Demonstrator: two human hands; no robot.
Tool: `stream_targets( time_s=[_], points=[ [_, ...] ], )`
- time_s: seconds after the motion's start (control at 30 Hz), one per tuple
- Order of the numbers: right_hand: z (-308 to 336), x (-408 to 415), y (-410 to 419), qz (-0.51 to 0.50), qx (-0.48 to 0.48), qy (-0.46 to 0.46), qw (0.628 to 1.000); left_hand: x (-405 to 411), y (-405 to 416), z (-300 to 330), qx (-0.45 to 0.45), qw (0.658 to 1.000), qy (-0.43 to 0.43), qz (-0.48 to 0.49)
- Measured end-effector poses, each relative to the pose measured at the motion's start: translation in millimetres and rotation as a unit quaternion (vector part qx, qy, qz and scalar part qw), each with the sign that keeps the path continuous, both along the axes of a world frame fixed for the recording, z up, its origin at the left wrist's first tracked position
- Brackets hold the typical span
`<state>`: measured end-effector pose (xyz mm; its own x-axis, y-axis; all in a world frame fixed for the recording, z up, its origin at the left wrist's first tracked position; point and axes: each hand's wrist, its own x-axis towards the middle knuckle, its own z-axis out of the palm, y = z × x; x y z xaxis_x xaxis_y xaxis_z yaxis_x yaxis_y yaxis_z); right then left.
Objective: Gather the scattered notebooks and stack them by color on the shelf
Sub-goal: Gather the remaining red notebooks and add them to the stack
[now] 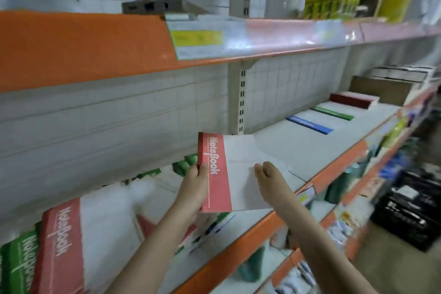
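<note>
Two hands holding a red notebook [222,172] above a shop shelf [281,148].
The left hand [194,192] is gripping its red spine edge; the right hand [270,178] is lying open-fingered on the white cover, long axis running away from the viewer, orange-edged shelving all around.

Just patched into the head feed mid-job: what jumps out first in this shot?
Dead centre, the left hand grips the red-spined notebook above the middle shelf, while the right hand rests on its white cover. Lower left, scattered red and green notebooks lie jumbled. Farther right on the shelf sit separate blue, green and red stacks.
</note>
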<state>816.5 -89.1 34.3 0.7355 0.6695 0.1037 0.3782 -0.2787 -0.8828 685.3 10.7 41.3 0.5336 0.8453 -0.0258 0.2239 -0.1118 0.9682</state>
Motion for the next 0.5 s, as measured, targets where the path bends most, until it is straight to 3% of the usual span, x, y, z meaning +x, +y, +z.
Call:
stream_targets(
  time_s=[0.3,0.5],
  points=[
    [-8,118,-107,-0.152,0.006,0.02,0.988,152,-75,-15,-0.051,0.993,-0.015,-0.107],
    [-28,187,-172,-0.196,0.007,0.074,0.978,237,-126,-35,-0.096,0.982,0.005,-0.166]
  ],
)
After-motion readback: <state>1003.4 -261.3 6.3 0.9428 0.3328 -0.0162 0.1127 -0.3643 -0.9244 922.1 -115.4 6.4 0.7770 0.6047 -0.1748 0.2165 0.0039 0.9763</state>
